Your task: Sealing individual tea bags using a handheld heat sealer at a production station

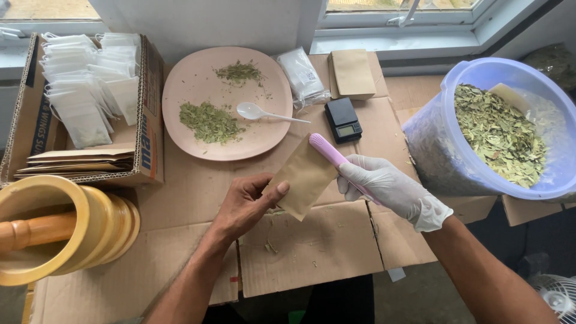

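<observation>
My bare left hand (249,201) pinches the lower corner of a small brown paper pouch (303,177), held flat above the cardboard-covered table (312,246). My right hand (390,189), in a white glove, grips a pink stick-shaped tool (329,151) whose tip rests at the pouch's upper edge. Just beyond lies a pink plate (198,78) with two heaps of crushed green leaves and a white plastic spoon (258,112).
A small black scale (342,119), a stack of brown pouches (352,73) and a clear bag (301,75) lie at the back. A blue tub of dried leaves (501,129) stands right. A box of white sachets (90,84) and a yellow mortar with pestle (54,231) stand left.
</observation>
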